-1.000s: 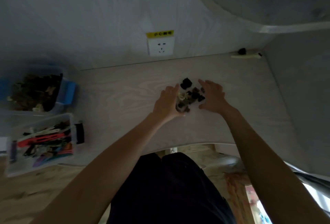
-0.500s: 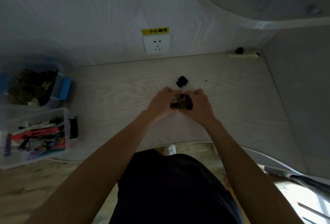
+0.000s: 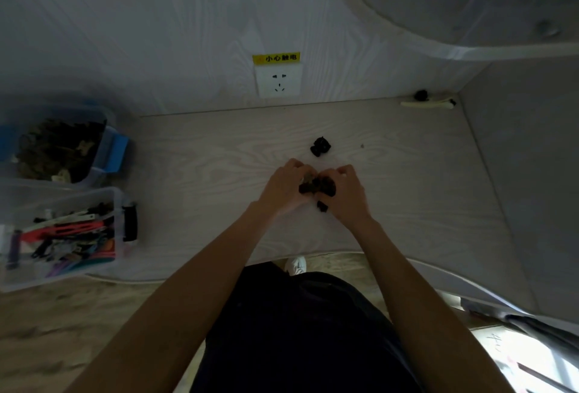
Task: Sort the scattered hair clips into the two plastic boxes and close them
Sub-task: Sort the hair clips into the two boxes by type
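Gathering the last dark clips at table centre.

I am seeing the clip pile (image 3: 316,189) now being cupped between both hands, left hand (image 3: 286,186) and right hand (image 3: 344,193) curling round it where a second ago they were spread apart. One stray clip (image 3: 320,146) is lying at twelve o'clock; the two open boxes (image 3: 94,220) are waiting at nine, so carrying over looks next.

Bare forearms without sleeves, dark black trousers (image 3: 300,330), one white shoe (image 3: 296,265) showing below
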Motion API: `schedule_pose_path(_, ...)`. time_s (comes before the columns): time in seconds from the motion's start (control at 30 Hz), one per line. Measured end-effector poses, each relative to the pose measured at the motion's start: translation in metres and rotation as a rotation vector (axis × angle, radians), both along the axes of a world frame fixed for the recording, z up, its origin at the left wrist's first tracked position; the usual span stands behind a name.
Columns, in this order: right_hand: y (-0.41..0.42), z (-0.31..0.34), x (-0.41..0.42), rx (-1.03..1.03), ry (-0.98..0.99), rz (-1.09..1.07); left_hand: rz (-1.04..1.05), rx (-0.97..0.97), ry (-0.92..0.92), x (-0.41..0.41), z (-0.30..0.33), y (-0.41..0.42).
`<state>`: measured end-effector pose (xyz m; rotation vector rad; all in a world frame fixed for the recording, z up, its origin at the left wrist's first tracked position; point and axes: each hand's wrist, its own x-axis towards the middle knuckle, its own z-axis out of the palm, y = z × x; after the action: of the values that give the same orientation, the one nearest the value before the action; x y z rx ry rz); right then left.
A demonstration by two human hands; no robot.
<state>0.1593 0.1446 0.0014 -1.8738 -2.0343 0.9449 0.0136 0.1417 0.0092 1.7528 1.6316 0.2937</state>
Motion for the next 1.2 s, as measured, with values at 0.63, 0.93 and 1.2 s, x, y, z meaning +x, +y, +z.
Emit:
schedule_pose_path(0.63,-0.018,-0.008,-0.038,0.011,-0.057,0.018,0.073,-0.004,-0.03,-0.033,-0.001,-0.02)
schedule_pose_path(0.93,-0.009,0.004,-0.043,0.04,-0.024,-0.09,0.124,0.012,0.06,-0.052,-0.002,-0.025)
schedule_pose_path(1.2,0.01,0.0,-0.054,0.034,-0.187,0.09,0.004,0.037,0.094,-0.058,0.003,-0.023)
